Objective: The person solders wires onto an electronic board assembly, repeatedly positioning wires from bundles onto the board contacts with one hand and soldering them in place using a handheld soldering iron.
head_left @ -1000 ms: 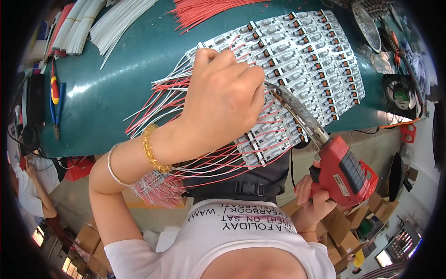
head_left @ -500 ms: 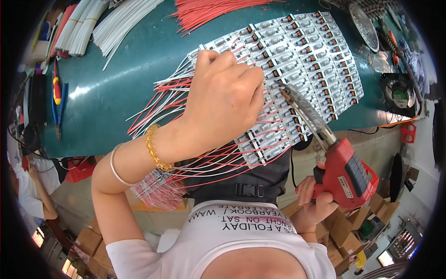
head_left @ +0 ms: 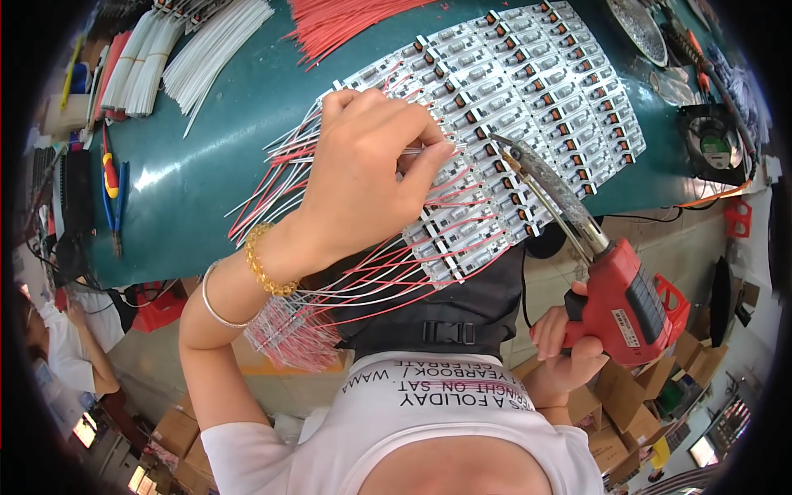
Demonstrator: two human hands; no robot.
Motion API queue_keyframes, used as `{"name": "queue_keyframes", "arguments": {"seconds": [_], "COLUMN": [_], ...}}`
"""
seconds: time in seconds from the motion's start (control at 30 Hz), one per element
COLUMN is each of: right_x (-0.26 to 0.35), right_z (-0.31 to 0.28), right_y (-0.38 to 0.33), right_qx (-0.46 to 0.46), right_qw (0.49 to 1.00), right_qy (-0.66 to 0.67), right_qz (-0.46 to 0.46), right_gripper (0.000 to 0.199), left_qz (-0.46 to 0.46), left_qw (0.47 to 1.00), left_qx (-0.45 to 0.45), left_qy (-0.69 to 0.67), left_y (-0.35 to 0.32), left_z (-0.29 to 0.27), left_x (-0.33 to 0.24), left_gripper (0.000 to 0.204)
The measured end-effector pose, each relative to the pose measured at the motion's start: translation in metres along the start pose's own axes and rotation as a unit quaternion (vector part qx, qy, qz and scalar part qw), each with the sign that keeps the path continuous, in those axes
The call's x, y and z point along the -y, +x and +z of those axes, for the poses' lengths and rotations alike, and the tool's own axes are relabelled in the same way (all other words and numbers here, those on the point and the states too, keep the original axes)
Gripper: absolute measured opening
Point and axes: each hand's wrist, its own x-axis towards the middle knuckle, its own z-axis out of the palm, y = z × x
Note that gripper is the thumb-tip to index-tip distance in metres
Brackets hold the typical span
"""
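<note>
A large panel of small white circuit boards point(head_left: 528, 99) lies on the green table, with red and white wires point(head_left: 285, 157) trailing from its left and front edges. Over the panel's left part is my left hand point(head_left: 363, 161), thumb and index finger pinched on a thin wire; its exact end is hard to make out. My right hand point(head_left: 569, 342) grips a red soldering gun point(head_left: 631, 309) by its handle. The gun's tip hovers close to the boards, just right of my left fingertips. I cannot tell whether it touches them.
Bundles of white wires point(head_left: 216, 62) and red wires point(head_left: 346, 21) lie at the back. Pliers point(head_left: 115, 198) sit at the left, a small fan point(head_left: 711, 144) and a metal dish point(head_left: 639, 29) at the right. Cardboard boxes point(head_left: 635, 404) stand below. Another person's arm point(head_left: 95, 351) shows at far left.
My left hand has shifted slightly left, its thumb and index finger now visibly pinching a wire. The soldering gun stays in my right hand, and the whole view has shifted a little.
</note>
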Motion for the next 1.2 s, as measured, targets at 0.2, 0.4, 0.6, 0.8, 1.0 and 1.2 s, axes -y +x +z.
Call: {"name": "queue_keyframes", "arguments": {"seconds": [0.2,0.4,0.6,0.8,1.0,1.2], "right_x": [-0.002,0.003,-0.010,0.003,0.000,-0.002], "right_z": [-0.004,0.003,-0.018,-0.009,-0.006,-0.008], "right_y": [-0.007,-0.002,-0.022,-0.006,-0.003,0.000], "right_qx": [-0.016,0.012,-0.042,0.004,0.013,0.060], "right_qw": [1.000,0.999,0.996,0.999,1.000,0.998], "right_qy": [-0.007,-0.026,-0.059,-0.033,-0.007,0.033], "right_qz": [0.001,0.016,0.043,0.009,0.008,-0.005], "right_gripper": [0.087,0.085,0.075,0.077,0.082,0.077], "left_qz": [0.002,-0.012,-0.012,-0.003,-0.004,-0.017], "left_qw": [0.997,0.999,0.997,0.998,0.997,0.999], "left_qx": [-0.032,-0.017,-0.019,-0.043,-0.047,-0.037], "left_qy": [0.065,0.050,0.073,0.052,0.058,-0.017], "left_y": [-0.010,-0.007,-0.007,-0.007,-0.008,-0.010], "left_z": [0.010,0.014,0.014,0.017,0.017,0.010], "left_x": [-0.015,-0.014,-0.014,-0.012,-0.013,-0.012], "left_gripper": [0.011,0.012,0.014,0.015,0.015,0.011]}}
